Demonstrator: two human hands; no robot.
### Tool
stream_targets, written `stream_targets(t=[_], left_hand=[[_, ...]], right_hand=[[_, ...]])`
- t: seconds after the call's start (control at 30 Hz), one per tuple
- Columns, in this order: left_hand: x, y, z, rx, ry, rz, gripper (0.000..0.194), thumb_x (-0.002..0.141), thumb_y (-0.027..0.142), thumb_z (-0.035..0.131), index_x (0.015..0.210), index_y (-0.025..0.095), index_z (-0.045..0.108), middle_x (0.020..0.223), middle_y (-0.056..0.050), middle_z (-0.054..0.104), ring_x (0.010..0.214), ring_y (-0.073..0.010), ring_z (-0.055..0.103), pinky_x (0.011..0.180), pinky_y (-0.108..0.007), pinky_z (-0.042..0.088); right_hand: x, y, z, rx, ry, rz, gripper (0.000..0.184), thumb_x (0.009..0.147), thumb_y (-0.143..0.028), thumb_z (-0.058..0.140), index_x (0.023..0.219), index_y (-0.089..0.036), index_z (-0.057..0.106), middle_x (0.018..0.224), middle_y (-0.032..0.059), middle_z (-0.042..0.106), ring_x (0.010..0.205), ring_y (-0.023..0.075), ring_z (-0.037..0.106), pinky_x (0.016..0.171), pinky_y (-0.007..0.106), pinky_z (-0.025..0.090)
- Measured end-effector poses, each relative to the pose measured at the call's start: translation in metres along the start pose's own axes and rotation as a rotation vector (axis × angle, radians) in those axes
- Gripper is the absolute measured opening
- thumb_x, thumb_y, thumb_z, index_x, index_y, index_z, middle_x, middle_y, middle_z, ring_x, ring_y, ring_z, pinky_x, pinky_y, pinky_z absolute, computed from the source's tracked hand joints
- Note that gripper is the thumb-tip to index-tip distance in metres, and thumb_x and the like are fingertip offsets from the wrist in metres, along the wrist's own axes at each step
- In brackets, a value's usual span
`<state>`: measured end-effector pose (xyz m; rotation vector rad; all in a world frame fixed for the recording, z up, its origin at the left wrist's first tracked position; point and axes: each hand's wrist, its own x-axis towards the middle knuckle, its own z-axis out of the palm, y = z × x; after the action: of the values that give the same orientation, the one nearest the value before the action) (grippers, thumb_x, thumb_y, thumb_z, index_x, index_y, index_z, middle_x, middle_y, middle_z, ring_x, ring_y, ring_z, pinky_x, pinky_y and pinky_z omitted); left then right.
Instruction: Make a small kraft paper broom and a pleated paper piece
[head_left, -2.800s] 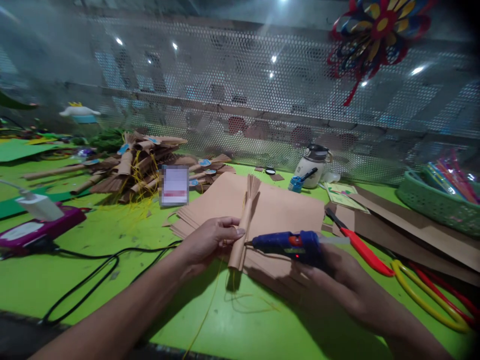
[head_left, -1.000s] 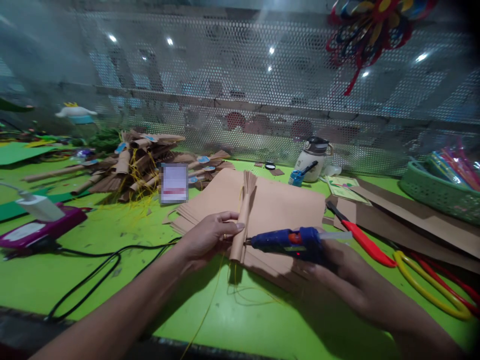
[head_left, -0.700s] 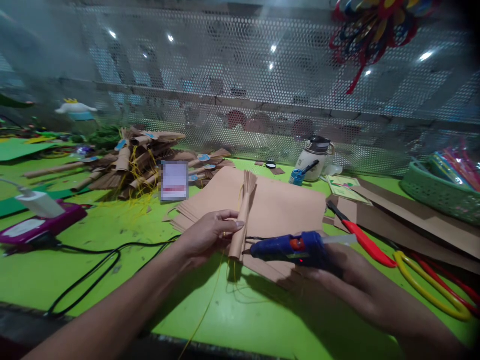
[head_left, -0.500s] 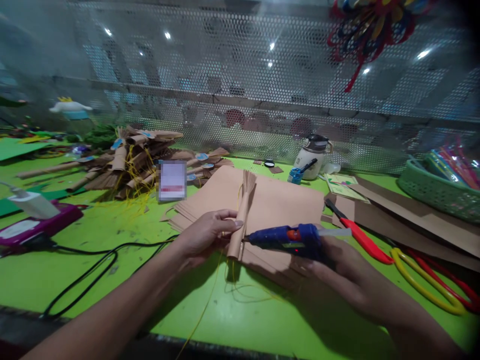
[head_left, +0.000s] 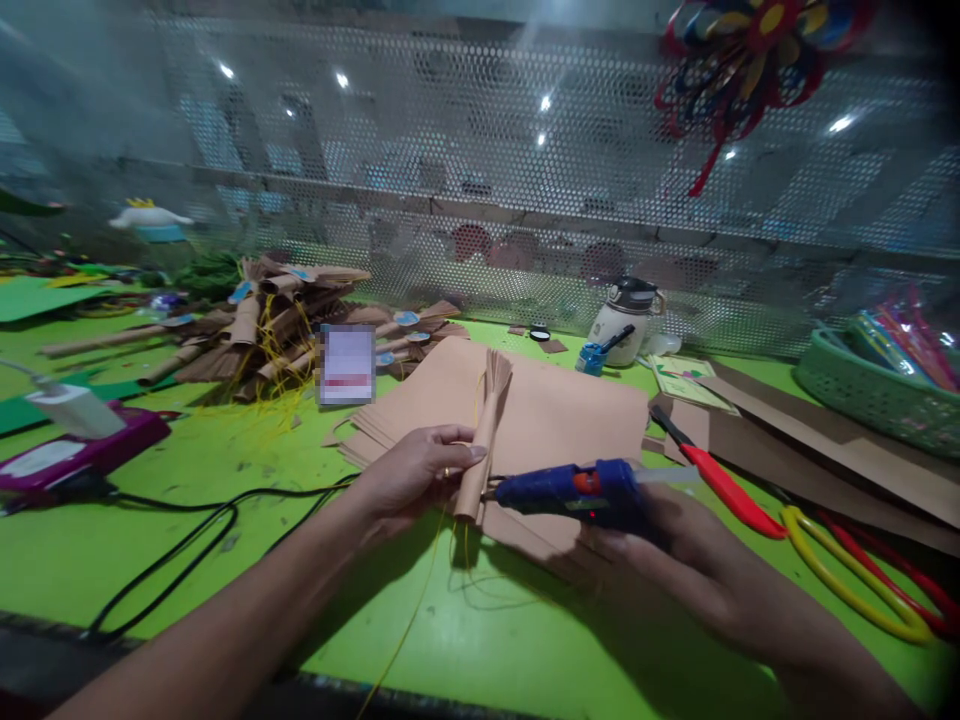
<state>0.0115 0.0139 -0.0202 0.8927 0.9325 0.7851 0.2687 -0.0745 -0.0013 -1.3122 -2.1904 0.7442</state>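
Between thumb and fingers, my left hand (head_left: pixel 420 465) grips a rolled brown paper tube (head_left: pixel 480 455) whose far end fans out in pleats. Yellow string (head_left: pixel 420 590) trails from its near end onto the table. My right hand (head_left: pixel 690 555) is wrapped round a blue glue gun (head_left: pixel 577 490) with a red light on its side and a clear glue stick out of its back. The nozzle points left, at the tube's lower right edge; whether it touches the paper I cannot tell. Under the tube lies a stack of brown paper sheets (head_left: pixel 577 410).
Finished-looking paper rolls with yellow string (head_left: pixel 277 320) are heaped at the back left. A purple power strip (head_left: pixel 82 455) and black cable (head_left: pixel 172 580) lie left. Right are a red-handled knife (head_left: pixel 735 495), scissors (head_left: pixel 847 580), and a green basket (head_left: pixel 885 400); a bottle (head_left: pixel 619 320) stands behind.
The glue gun's tip shifts slightly along the tube's lower right edge, dipping and rising a little. My left hand keeps its hold on the tube. The view sways slightly.
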Motion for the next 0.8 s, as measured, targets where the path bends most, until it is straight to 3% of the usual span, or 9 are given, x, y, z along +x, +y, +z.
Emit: stream_targets(t=[0.33, 0.53, 0.8], left_hand=[[0.0025, -0.0025, -0.0035, 0.006, -0.010, -0.012, 0.020, 0.066, 0.013, 0.071, 0.085, 0.012, 0.066, 0.074, -0.005, 0.065, 0.065, -0.0157, 0.063, 0.063, -0.027, 0.054], [0.0030, -0.0034, -0.0047, -0.010, -0.041, 0.010, 0.020, 0.066, 0.012, 0.071, 0.085, 0.011, 0.066, 0.074, -0.006, 0.066, 0.066, -0.0162, 0.064, 0.062, -0.025, 0.053], [0.0019, -0.0015, -0.0037, 0.024, -0.020, 0.002, 0.017, 0.066, 0.014, 0.071, 0.083, 0.011, 0.066, 0.070, -0.003, 0.063, 0.062, -0.0134, 0.062, 0.059, -0.023, 0.052]], right_hand=[[-0.0082, 0.0032, -0.0010, 0.007, -0.031, -0.011, 0.032, 0.091, -0.036, 0.048, 0.116, -0.018, 0.057, 0.108, 0.0121, 0.064, 0.098, 0.0252, 0.062, 0.081, 0.036, 0.054], [-0.0028, 0.0029, -0.0014, 0.025, -0.018, -0.013, 0.034, 0.092, -0.034, 0.047, 0.124, -0.022, 0.053, 0.119, 0.0109, 0.060, 0.111, 0.0248, 0.056, 0.095, 0.040, 0.047], [-0.0038, 0.0020, 0.0030, 0.024, 0.010, 0.010, 0.033, 0.092, -0.035, 0.046, 0.120, -0.020, 0.055, 0.114, 0.0124, 0.061, 0.108, 0.0267, 0.057, 0.094, 0.041, 0.047]])
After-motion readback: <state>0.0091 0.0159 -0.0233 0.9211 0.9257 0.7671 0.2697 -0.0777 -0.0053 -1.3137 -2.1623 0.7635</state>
